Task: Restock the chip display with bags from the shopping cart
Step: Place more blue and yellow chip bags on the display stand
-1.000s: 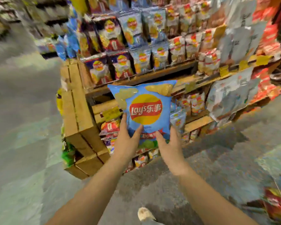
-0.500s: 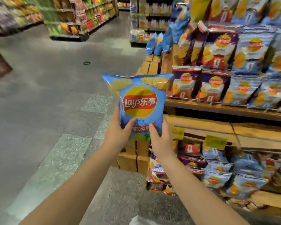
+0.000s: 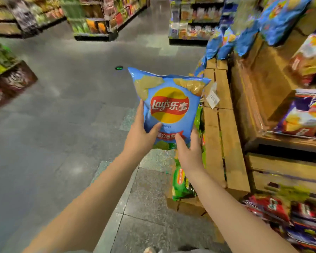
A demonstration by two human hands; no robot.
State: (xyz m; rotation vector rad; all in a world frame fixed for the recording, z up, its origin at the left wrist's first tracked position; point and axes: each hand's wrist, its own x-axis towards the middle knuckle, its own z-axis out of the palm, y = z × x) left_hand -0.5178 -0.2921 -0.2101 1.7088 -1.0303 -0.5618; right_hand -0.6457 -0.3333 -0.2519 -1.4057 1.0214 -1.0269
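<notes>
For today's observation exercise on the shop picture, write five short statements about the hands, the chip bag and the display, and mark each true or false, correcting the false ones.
1. Both hands hold the blue chip bag. True: the left hand and the right hand grip its lower part.
2. The bag hangs upside down. False: it is upright, logo readable.
3. The bag already lies on a shelf. False: it is held in the air, beside the wooden display.
4. A green bag sits low at the end of the display. True.
5. The wooden display is to the left of the held bag. False: it is to the right.
</notes>
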